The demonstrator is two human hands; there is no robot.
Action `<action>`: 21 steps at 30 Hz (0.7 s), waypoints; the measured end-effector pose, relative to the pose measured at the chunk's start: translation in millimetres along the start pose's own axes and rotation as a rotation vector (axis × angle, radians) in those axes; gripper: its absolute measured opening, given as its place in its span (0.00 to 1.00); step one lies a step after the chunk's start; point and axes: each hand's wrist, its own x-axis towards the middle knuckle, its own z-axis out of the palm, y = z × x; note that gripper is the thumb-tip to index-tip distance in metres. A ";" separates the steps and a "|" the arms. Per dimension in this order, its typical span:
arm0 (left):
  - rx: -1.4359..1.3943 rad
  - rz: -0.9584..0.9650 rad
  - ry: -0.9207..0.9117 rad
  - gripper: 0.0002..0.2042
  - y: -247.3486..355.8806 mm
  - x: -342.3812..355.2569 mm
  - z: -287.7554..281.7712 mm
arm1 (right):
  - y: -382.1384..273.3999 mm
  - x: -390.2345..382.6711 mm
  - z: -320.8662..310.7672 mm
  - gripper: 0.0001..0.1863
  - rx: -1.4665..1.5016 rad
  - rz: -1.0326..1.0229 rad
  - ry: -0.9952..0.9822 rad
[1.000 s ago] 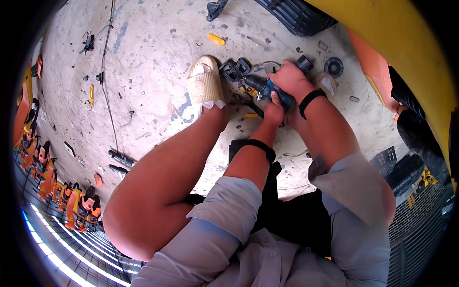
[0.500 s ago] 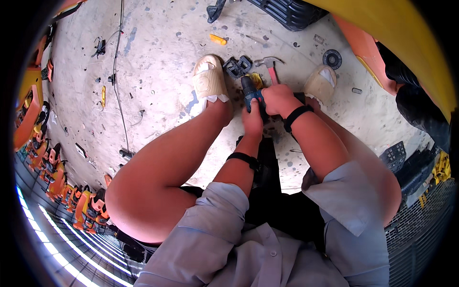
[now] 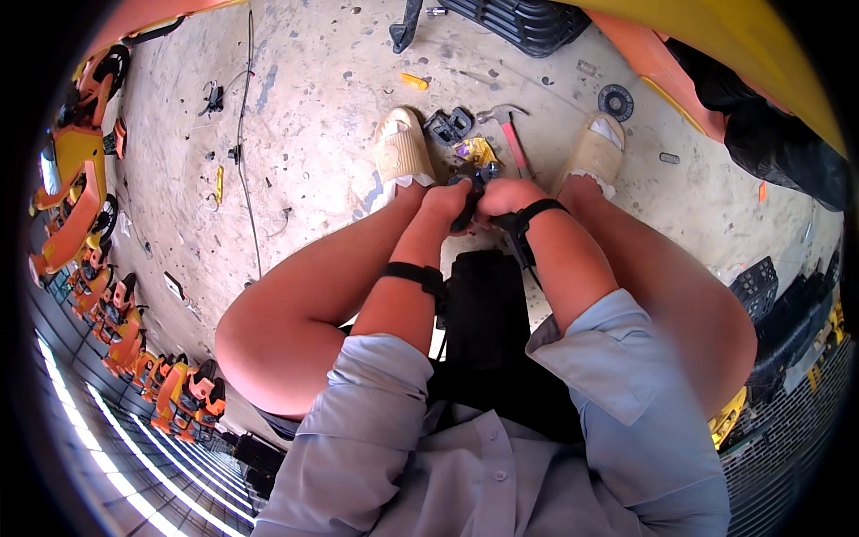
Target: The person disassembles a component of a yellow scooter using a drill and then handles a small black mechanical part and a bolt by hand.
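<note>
A dark cordless drill (image 3: 465, 208) with some blue on it is between my two hands, low over the floor between my feet. My left hand (image 3: 443, 202) is closed around its dark part from the left. Close against it on the right is my right hand (image 3: 508, 197), closed on the drill, its fingers mostly hidden under the fist. Just beyond lies a yellow packet (image 3: 476, 150). Next to that are black ribbed pedal-like parts (image 3: 447, 126) and a claw hammer (image 3: 513, 140) with a red handle.
My sandalled feet stand either side of the tools. A black stool-like block (image 3: 488, 300) is between my knees. A black disc (image 3: 616, 102), a yellow piece (image 3: 413, 81) and a cable (image 3: 243, 143) lie on the floor. Orange and yellow bodywork (image 3: 662, 76) overhangs the far right.
My hands have drawn nearer to me, and the left has shifted left. The drill has turned and no longer points away as plainly. The yellow packet and hammer handle show more fully.
</note>
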 end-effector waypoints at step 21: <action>0.654 0.301 0.252 0.26 69.2 -29.0 -57.6 | -54.0 9.2 49.7 0.07 0.795 -0.383 0.268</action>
